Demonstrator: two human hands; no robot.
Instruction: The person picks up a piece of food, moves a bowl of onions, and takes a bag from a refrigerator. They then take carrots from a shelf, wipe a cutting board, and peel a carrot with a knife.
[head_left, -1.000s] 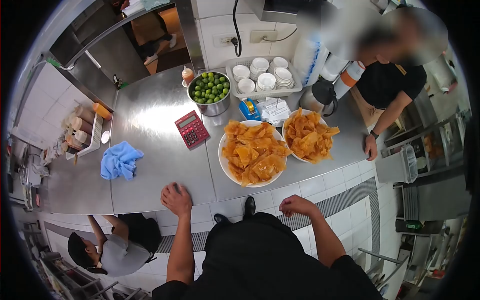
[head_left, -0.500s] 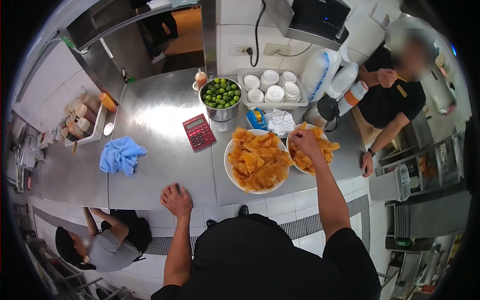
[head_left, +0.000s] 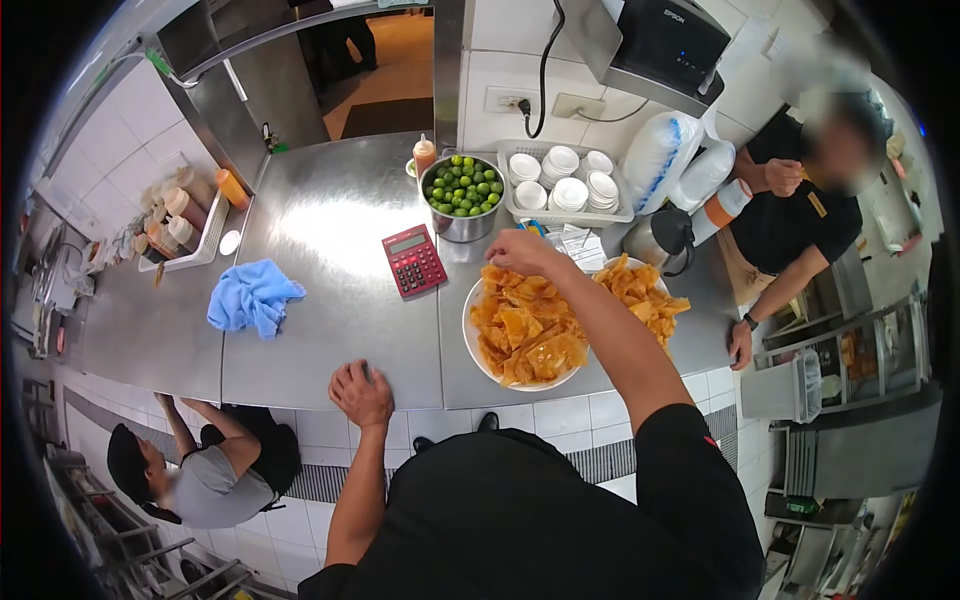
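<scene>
Steel counter [head_left: 320,335], one: brushed grey, seamed, glare across its upper middle, spanning the frame above a floor [head_left: 560,415] of pale tiles with a dark grated strip; white wall tiles [head_left: 500,65] at the top. Bowl [head_left: 474,345], white, round, right of centre, heaped with fried sheets [head_left: 535,340], amber, glossy, thin, crumpled. Second bowl [head_left: 661,282], just beside it to the right, with a similar brittle heap [head_left: 645,300]. Right hand [head_left: 522,252], at the upper edge of the first heap, fingers bunched narrow; from here I cannot tell whether they grip a piece. Its forearm crosses between me and both bowls, hiding part of each. Left hand [head_left: 362,393], palm down on the counter's front edge at lower centre, fingers loosely parted. Cloth [head_left: 253,298], soft, blue, rumpled, at left. Calculator [head_left: 414,262], red, boxy, at centre. Pot [head_left: 465,228], shiny metal, above it, full of round green limes [head_left: 462,187]; squeeze bottle [head_left: 424,155] behind. Plastic basket [head_left: 620,215], white, upper right of centre, with stacked small dishes [head_left: 568,193]; below it, paper slips [head_left: 582,247] and a blue dispenser [head_left: 530,228], partly behind the right hand. Jug [head_left: 655,240], steel and black, near the second bowl. Persons, two: one [head_left: 795,210] at the upper right, one [head_left: 215,485] at the lower left
</scene>
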